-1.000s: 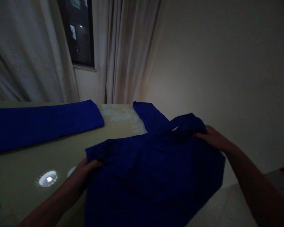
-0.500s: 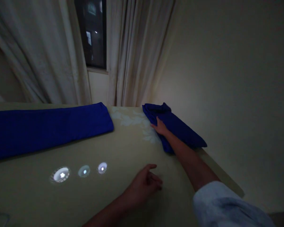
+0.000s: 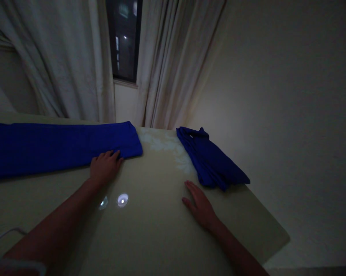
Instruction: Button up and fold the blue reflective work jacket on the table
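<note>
A long folded blue cloth (image 3: 58,147) lies across the far left of the pale green table (image 3: 158,230). My left hand (image 3: 104,167) reaches to its near right corner, fingers stretched out and touching the edge. A second blue garment (image 3: 210,159), folded into a narrow bundle, lies at the table's far right corner. My right hand (image 3: 200,205) rests flat on the tabletop just in front of that bundle, fingers extended and holding nothing.
Pale curtains (image 3: 167,61) hang behind the table on both sides of a dark window (image 3: 124,38). A plain wall fills the right side. Ceiling lights reflect as bright spots (image 3: 122,199) on the glossy tabletop. The room is dim.
The blue garment was folded and set down at the far right corner. My right hand pulled back off it onto the table. My left hand moved forward to the long cloth's corner.
</note>
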Available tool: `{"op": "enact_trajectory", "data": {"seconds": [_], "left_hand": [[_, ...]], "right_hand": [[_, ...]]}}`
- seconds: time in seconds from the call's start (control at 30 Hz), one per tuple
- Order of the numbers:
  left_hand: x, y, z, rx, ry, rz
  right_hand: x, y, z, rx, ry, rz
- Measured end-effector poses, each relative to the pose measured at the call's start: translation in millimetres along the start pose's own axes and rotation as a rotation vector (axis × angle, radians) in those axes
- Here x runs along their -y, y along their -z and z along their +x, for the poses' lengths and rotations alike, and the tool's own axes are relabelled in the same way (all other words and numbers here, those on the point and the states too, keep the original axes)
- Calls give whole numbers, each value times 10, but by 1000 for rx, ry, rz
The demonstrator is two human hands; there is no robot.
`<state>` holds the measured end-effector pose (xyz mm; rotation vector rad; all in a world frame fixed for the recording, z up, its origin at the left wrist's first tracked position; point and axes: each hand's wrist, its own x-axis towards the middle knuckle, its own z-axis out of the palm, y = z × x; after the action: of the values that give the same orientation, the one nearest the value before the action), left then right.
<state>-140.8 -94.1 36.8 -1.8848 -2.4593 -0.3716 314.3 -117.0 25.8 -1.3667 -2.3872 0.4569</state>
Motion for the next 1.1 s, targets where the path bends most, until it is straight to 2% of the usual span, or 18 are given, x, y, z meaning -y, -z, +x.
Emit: {"op": "enact_trajectory", "data": {"seconds": [0.1,0.23,0.3,0.37,0.43,0.5,0.57,0.6,0.67,0.73,0.77,0.8,0.87,0.93,0.97,1.03,1.1], "left_hand": [[-84,235,58,13,35,-21],[-308,519,-19,-8,72,-70],[-534,592,-233,-26,28,-114],[-810,612,-560,-9,-63,-174],[-1044,601,-910,70,-228,-298],[-1123,589,-1157,184,-423,-544],[-966,593,-1206,199,-470,-720],[-798,597,-1154,148,-402,-715],[-342,587,-939,-34,-132,-491],[155,539,-674,-176,195,-264],[373,505,-555,-184,342,-229],[554,470,-454,-152,428,-231],[775,420,-311,-72,452,-314],[814,423,-222,-41,360,-401],[776,450,-187,-66,307,-434],[620,549,-121,-205,215,-513],[401,688,-58,-420,142,-644]], "right_hand": [[88,-89,-102,-43,25,-36],[132,-74,-19,-94,-7,70],[116,-41,48,-130,-73,200],[81,33,133,-175,-167,405],[37,163,232,-218,-299,670],[1,326,323,-213,-449,906],[-8,465,385,-151,-567,1020],[-1,506,405,-119,-606,1025],[30,517,430,-110,-637,958],[71,454,460,-171,-621,830],[91,413,485,-196,-599,772],[109,378,519,-211,-572,724],[141,359,620,-223,-529,664],[171,437,766,-241,-481,624],[185,513,854,-267,-451,596],[213,719,1057,-359,-390,529],[234,945,1272,-481,-336,457]]}}
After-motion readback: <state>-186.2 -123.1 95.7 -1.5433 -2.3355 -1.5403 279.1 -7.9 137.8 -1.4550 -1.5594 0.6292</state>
